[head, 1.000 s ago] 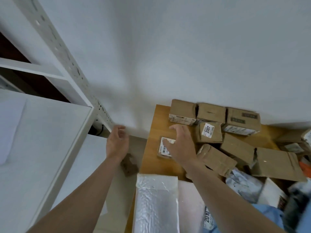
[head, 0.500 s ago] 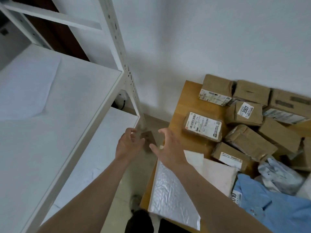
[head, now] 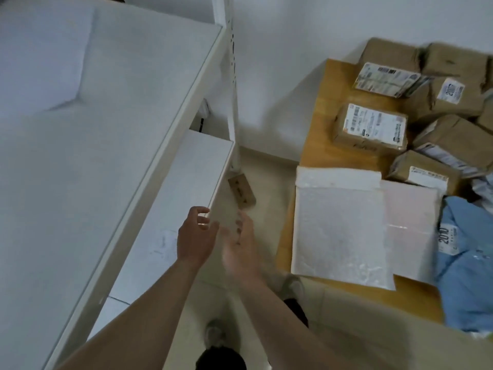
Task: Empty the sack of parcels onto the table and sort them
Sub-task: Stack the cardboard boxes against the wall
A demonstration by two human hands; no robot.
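A small brown parcel (head: pixel 241 192) lies on the floor between the white rack and the wooden table (head: pixel 314 145). Both hands hang over the floor gap, short of that parcel and holding nothing. My left hand (head: pixel 196 237) has loosely curled fingers near the lower shelf edge. My right hand (head: pixel 241 244) is blurred, palm turned inward, fingers relaxed. On the table lie several brown labelled boxes (head: pixel 370 128), a white bubble mailer (head: pixel 338 231), a pale pink mailer (head: pixel 412 228) and a blue bag (head: pixel 469 265) labelled 2010.
A white metal rack stands at left with a broad upper shelf (head: pixel 106 129) and a lower shelf (head: pixel 186 188) holding a flat white mailer. Its perforated post (head: pixel 230 76) rises by the wall. My shoes (head: pixel 213 335) stand on the pale floor below.
The camera tipped down towards the floor. My right hand left the boxes on the table and swung left and down beside my left hand, over the gap with the fallen parcel.
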